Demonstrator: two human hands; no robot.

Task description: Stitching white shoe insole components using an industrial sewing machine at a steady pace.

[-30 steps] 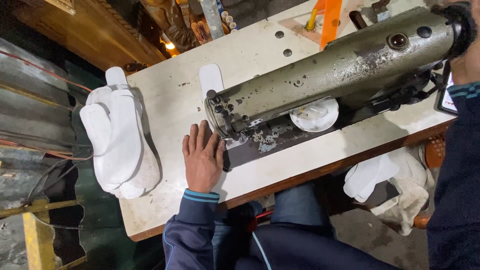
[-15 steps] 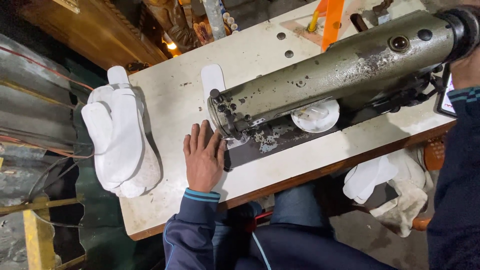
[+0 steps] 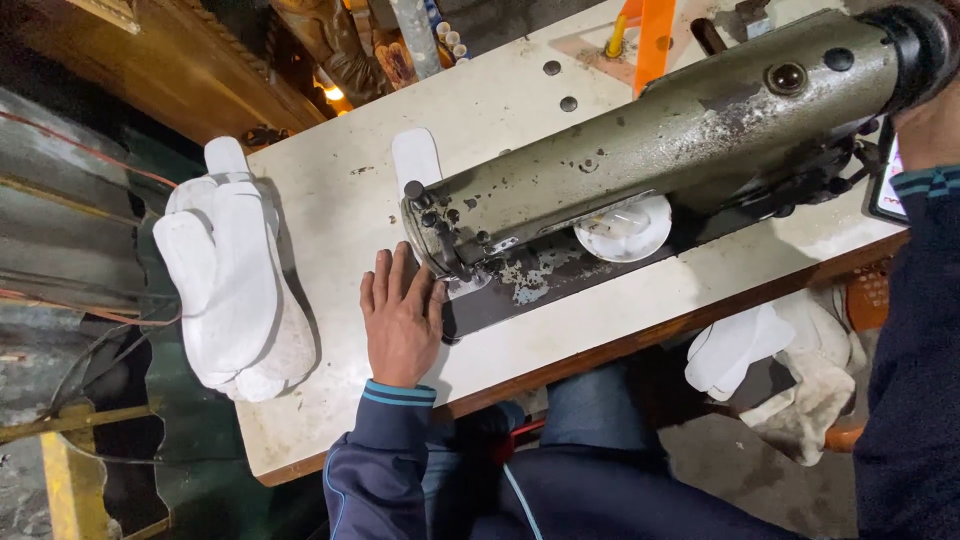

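While my left hand (image 3: 400,325) lies flat, fingers spread, on white fabric (image 3: 416,165) beside the sewing machine (image 3: 650,150), my right hand (image 3: 935,120) sits at the wheel end, grip unclear, white gloves (image 3: 235,275) stacked left.

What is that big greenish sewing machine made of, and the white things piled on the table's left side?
The sewing machine looks like painted metal: its dull green coat is chipped and worn to bare grey. The white pieces look like soft matte fabric or felt, stacked with rounded edges. The table seems painted wood, with a brown edge showing.
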